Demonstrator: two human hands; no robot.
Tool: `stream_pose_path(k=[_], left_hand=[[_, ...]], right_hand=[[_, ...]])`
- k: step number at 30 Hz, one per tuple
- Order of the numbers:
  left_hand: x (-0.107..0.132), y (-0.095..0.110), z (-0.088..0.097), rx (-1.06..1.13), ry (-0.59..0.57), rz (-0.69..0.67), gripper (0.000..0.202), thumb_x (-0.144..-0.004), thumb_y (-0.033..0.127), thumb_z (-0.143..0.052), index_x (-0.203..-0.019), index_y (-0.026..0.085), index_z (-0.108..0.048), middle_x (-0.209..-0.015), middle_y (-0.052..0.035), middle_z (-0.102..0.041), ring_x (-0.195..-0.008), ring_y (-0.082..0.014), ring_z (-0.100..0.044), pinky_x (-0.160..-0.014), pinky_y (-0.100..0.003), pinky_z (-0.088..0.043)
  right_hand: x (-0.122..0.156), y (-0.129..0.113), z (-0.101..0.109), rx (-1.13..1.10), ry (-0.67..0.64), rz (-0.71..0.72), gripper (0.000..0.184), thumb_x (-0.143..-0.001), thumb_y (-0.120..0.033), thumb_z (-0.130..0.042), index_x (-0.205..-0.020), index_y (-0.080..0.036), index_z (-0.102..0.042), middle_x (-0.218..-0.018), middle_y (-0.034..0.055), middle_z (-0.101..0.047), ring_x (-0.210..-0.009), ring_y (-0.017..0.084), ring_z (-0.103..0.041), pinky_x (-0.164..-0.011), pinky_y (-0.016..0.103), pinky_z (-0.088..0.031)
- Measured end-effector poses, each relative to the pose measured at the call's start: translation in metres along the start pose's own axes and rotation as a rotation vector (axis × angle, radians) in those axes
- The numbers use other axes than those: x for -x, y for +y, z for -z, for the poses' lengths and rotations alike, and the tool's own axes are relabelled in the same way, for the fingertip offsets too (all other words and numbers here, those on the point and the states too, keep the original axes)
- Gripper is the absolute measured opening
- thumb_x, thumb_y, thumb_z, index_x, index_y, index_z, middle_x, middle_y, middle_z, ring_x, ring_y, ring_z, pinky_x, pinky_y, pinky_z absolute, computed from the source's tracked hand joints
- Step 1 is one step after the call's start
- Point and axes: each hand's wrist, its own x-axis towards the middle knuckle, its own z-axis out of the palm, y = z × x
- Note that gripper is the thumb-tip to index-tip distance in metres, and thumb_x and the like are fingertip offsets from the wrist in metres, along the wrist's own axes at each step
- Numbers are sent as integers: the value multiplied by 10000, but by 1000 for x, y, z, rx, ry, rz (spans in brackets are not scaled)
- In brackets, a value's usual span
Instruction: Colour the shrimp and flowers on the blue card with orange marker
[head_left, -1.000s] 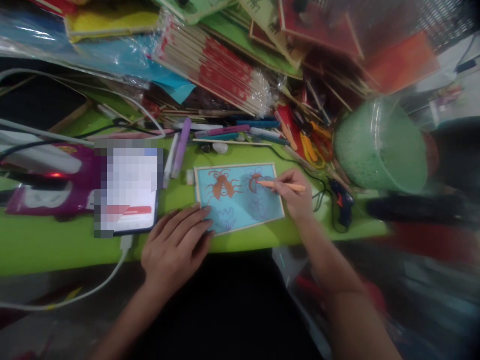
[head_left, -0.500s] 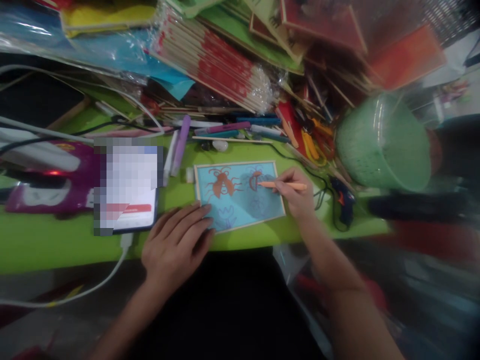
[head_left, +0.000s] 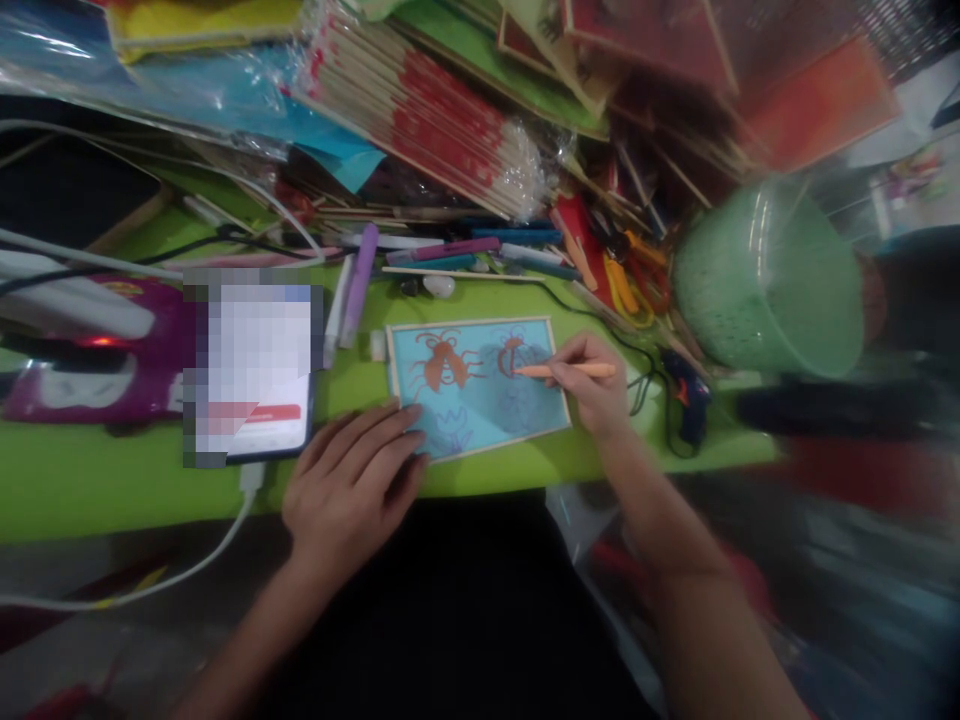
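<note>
A blue card with a pale wooden border lies on the green table. On it are a brown-orange beetle drawing at left, a smaller, partly coloured beetle at right, and purple outlines below. My right hand pinches an orange marker, its tip at the smaller beetle. My left hand lies flat with fingers stretched out, fingertips on the card's lower left corner. Just left of the card sits a small whitish block.
A phone with a charging cable stands beside a purple power strip. Behind the card lie several pens, scissors and wrapped sticks. A green basket and a glue gun are at right.
The smaller beetle shows slightly more brown-orange colour beside the marker tip. My left hand rests in the same place. The whole view has shifted slightly.
</note>
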Motion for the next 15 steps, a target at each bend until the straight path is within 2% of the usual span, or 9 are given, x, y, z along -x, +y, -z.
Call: stream_pose_path(k=[5, 9, 15], left_hand=[[0, 0, 0, -15, 8, -3, 254, -881, 148, -754, -1111, 222, -678, -1224, -42, -794, -1153, -260, -748, -1053, -424, -532], [0, 0, 0, -19, 12, -4, 243, -878, 152, -763, -1098, 219, -684, -1212, -42, -798, -1151, -265, -748, -1048, -423, -531], [0, -1, -1, -15, 13, -11, 254, -869, 147, -776, -1099, 206, -685, -1220, -53, -795, -1155, -274, -747, -1033, -433, -539]], right_hand=[[-1, 0, 1, 11, -18, 5, 147, -807, -328, -763, -754, -217, -683, -640, -17, -663, -604, 156, -619, -615, 312, -489], [-1, -1, 0, -17, -26, 7, 143, -799, -310, -770, -753, -203, -688, -642, -17, -666, -596, 144, -618, -598, 294, -475], [-1, -1, -1, 14, 3, -15, 143, -808, -328, -763, -787, -206, -692, -656, -9, -686, -626, 161, -648, -617, 305, -506]])
